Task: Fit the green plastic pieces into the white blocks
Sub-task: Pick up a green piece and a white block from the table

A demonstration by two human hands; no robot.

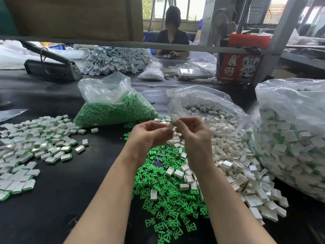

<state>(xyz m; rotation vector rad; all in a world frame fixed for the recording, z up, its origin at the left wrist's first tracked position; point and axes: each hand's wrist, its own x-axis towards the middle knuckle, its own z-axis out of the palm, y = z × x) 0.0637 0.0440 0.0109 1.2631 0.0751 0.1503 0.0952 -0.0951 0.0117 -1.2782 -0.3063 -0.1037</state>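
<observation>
Here both hands are raised together above the work surface, meeting over the loose parts: the left hand (151,136) has its fingers curled round a white block (170,127), pinching it near the fingertips, while the right hand (192,133) pinches a green piece (173,123) at the block's upper edge, the two parts touching. Held like this, the block seems steadied by one hand so the other can push the insert home; whether the green piece is already seated or only started cannot be told, since the fingers cover most of it. The supplies lie where they are easy to reach: a scatter of loose green pieces (163,194) sits directly under the forearms, and a spill of empty white blocks (233,155) runs just beside it on the right, pouring out of an open clear bag (202,101). Off to the left, well apart, lies a spread of finished blocks (35,145) showing green edges, probably the place for done work. A tied-off bag of green pieces (114,110) stands behind the hands, and a large bag of assembled blocks (292,138) bulges at the right edge. The surface is a black table (61,191), matte and dark. Beyond it another person (173,32) sits at the far side, with a heap of grey parts (116,59), a red printed carton (241,66) and grey metal shelving uprights (279,32) before bright windows.
</observation>
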